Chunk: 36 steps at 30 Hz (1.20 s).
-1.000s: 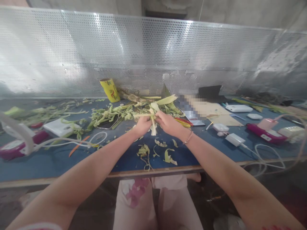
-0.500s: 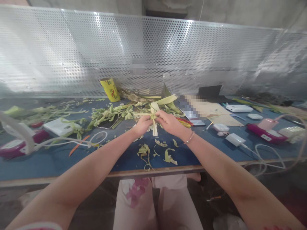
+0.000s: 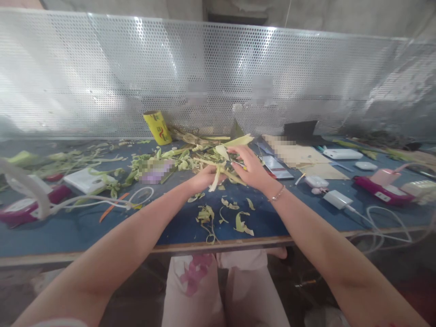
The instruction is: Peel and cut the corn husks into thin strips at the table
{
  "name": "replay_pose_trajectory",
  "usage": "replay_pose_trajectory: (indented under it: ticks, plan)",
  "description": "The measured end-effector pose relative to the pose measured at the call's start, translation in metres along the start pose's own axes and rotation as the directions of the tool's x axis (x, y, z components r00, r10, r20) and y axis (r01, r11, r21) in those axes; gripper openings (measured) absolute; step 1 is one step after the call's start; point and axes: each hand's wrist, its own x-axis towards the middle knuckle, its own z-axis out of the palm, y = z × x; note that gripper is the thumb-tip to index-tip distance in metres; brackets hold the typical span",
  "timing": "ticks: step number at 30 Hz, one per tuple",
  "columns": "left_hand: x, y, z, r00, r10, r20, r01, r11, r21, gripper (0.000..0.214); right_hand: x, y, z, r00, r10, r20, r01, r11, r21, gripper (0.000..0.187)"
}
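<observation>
Strips of pale green leaf (image 3: 215, 180), which look like corn husk folded together, are pinched in my left hand (image 3: 203, 178). The fingertips of that hand are partly hidden behind the strips. My right hand (image 3: 250, 167) is just to the right, thumb and fingers apart. A thin greyish thing shows between them, too small to name; I cannot tell whether the hand touches it. A broad pale leaf piece (image 3: 222, 151) stands near the right fingertips. Behind both hands lies a heap of twisted green strips (image 3: 184, 160).
Leaf scraps (image 3: 242, 224) lie near the blue table's front edge. A yellow cylinder (image 3: 157, 127) stands behind, before a perforated metal panel (image 3: 218, 68). Cardboard (image 3: 308, 156), a white charger (image 3: 338, 200) and magenta power strips (image 3: 383, 190) are at the right; cables run on both sides.
My right hand has let go of the leaf strips, moved slightly right and spread its fingers. My left hand stays on the strips, which now hang tilted to the left.
</observation>
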Motion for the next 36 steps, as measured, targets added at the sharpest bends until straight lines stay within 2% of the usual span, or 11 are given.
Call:
replay_pose_trajectory:
  ticks: [3, 6, 10, 12, 14, 18, 23, 32, 36]
  plan:
    - [-0.001, 0.004, -0.001, 0.999, -0.015, 0.044, 0.019, 0.997, -0.081, 0.033, 0.0, 0.0, -0.001, 0.983, -0.087, 0.16, 0.088, 0.996, -0.001, 0.03]
    - [-0.003, 0.008, -0.003, 0.999, 0.03, -0.025, -0.03, 1.0, 0.008, 0.031, -0.002, -0.002, 0.003, 0.966, -0.096, 0.241, 0.095, 0.995, 0.016, 0.026]
    - [-0.001, 0.004, -0.006, 0.995, 0.064, -0.076, -0.052, 0.987, 0.151, 0.024, -0.002, -0.004, 0.01, 0.972, -0.053, 0.23, 0.056, 0.998, -0.005, 0.015]
    - [0.001, -0.001, -0.006, 0.991, 0.064, -0.12, -0.045, 0.987, 0.155, 0.021, -0.001, -0.005, 0.012, 0.976, -0.018, 0.217, 0.026, 0.999, -0.031, 0.007]
    - [0.004, -0.005, -0.006, 0.985, 0.078, -0.155, -0.059, 0.991, 0.121, 0.022, 0.0, -0.004, 0.013, 0.98, -0.004, 0.199, 0.013, 0.999, -0.043, 0.009]
    - [0.007, -0.009, -0.005, 0.979, 0.152, -0.137, -0.132, 0.981, 0.146, 0.027, 0.001, 0.0, 0.015, 0.985, 0.039, 0.166, -0.033, 0.999, -0.041, 0.013]
    - [0.008, -0.007, -0.004, 0.974, 0.188, -0.127, -0.159, 0.964, 0.212, 0.023, -0.001, -0.003, 0.015, 0.975, 0.126, 0.181, -0.116, 0.991, -0.067, 0.01]
    - [0.006, -0.009, -0.004, 0.985, 0.097, -0.146, -0.09, 0.994, 0.056, 0.026, 0.001, -0.02, 0.009, 0.954, 0.125, 0.273, -0.098, 0.989, -0.112, 0.014]
    - [0.007, -0.014, -0.003, 0.985, 0.085, -0.151, -0.092, 0.995, -0.041, 0.028, 0.002, -0.019, 0.009, 0.959, 0.11, 0.26, -0.089, 0.992, -0.089, 0.016]
